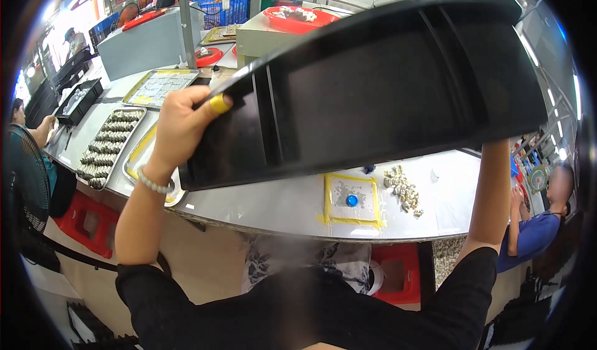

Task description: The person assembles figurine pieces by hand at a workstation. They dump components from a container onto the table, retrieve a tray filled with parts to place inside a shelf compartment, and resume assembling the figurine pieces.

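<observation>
A large black plastic bin [367, 82] is held up, tilted, over the white table [280, 210], its right end higher than its left. My left hand [186, 117] is closed on the bin's left edge, with a yellow cover on the thumb and a beaded bracelet at the wrist. My right forearm [494, 194] rises behind the bin's right end, and the bin hides that hand. Below the bin, a blue round cap [352, 201] stands on a wet, yellow-taped square [336, 216]. Beside it lies a scattered pile of small pale, dark-flecked pieces [403, 188].
At the left are a tray of pale and dark pieces in rows [112, 145], yellow-edged trays [158, 87] and a black crate [81, 101]. Red stools [84, 222] stand below the table. A fan [28, 176] and a person's hand [45, 129] are left; another person [535, 232] sits right.
</observation>
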Demonstrator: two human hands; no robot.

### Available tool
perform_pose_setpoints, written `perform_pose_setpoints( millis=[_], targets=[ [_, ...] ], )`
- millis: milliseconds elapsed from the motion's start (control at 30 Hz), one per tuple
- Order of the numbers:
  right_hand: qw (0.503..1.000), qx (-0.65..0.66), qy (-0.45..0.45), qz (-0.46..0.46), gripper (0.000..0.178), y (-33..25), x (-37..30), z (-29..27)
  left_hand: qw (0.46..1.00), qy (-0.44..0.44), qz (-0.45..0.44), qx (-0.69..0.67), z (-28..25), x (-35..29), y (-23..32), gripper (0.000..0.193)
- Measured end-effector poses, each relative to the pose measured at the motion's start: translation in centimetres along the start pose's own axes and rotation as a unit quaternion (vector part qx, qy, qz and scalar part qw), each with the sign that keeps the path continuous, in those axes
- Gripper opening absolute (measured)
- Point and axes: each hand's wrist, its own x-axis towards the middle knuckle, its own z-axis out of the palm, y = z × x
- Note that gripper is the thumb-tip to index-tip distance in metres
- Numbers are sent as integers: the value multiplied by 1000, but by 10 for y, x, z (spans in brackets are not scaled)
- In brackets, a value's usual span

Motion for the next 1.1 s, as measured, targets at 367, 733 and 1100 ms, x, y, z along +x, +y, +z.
perform_pose_setpoints(
  millis=[367, 733, 1100],
  targets=[
    [999, -4, 31, 14, 39, 59, 72, -67, 983, -89, -131, -97, -9, 74, -42, 48],
    [997, -10, 80, 1, 41, 94, 102, -84, 958, -211, -168, -98, -4, 149, -86, 44],
    [994, -20, 111, -6, 43, 100, 102, -99, 933, -348, 90, 18, 19, 202, -157, 37]
  ],
)
